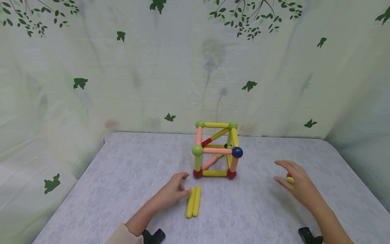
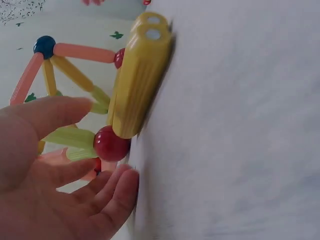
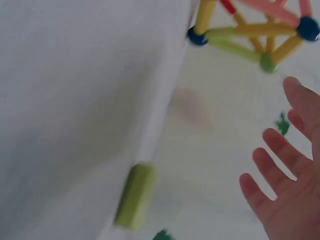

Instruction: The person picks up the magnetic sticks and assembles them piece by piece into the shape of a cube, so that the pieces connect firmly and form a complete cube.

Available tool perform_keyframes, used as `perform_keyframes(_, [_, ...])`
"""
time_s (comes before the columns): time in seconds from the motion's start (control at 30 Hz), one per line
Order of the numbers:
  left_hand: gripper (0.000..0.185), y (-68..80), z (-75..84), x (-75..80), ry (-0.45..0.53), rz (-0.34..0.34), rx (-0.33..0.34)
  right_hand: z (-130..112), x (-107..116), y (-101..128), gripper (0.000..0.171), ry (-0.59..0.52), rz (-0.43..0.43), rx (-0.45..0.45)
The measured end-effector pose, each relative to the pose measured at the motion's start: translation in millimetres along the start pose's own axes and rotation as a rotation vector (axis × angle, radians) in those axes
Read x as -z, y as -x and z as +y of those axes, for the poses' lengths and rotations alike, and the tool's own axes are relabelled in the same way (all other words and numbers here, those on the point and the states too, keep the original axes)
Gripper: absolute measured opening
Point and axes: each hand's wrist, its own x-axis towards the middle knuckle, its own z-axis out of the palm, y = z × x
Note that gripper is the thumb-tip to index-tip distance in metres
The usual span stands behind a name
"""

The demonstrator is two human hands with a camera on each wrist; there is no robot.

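A cube-like frame of magnetic rods and balls (image 1: 217,151) stands on the table, with pink, yellow, light green and red rods joined by green, red and dark blue balls. In front of it lie two yellow rods (image 1: 197,201) side by side. My left hand (image 1: 170,191) is just left of them, fingers loosely bent and holding nothing; its thumb is close to the nearer rod, and contact is unclear. Over the right side, my right hand (image 1: 300,184) has its fingers spread and is empty. Beyond it a light green rod (image 3: 136,196) lies on the table, partly hidden in the head view.
The grey table (image 1: 137,156) ends at a hanging pale cloth (image 1: 170,67) with leaf prints. A red piece (image 1: 289,175) shows beside the green rod, mostly behind the right hand. Black wrist mounts (image 1: 154,236) sit at both forearms.
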Motion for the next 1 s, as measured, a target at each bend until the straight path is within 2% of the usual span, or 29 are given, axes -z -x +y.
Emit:
perform_keyframes(0.13, [0.06, 7.3, -1.5, -6.1, -0.058, -0.107, -0.04, 21, 5, 10, 0.049, -0.013, -0.129, -0.152])
perform_keyframes(0.2, [0.058, 8.9, -0.1, -9.7, -0.086, -0.135, -0.057, 29, 5, 11, 0.047, -0.008, -0.201, -0.212])
perform_keyframes(0.33, [0.05, 9.6, 2.4, -14.5, -0.095, -0.16, -0.05, 42, 4, 13, 0.044, 0.013, -0.326, -0.302])
perform_keyframes(0.43, [0.043, 9.2, 3.4, -15.3, -0.096, -0.154, -0.038, 46, 2, 15, 0.041, 0.032, -0.344, -0.315])
perform_keyframes(0.57, [0.038, 9.0, 4.7, -14.3, -0.078, -0.141, -0.021, 48, 2, 18, 0.036, 0.052, -0.319, -0.305])
perform_keyframes(0.77, [0.036, 10.8, 6.6, -9.1, -0.007, -0.131, 0.029, 50, 3, 17, 0.034, 0.062, -0.407, -0.408])
perform_keyframes(0.9, [0.031, 10.4, 8.7, -4.0, 0.044, -0.069, 0.016, 44, 3, 13, 0.04, 0.047, -0.415, -0.403])
perform_keyframes(1.0, [0.032, 10.4, 10.8, -0.9, 0.131, 0.002, -0.023, 32, 4, 10, 0.043, 0.025, -0.361, -0.345])
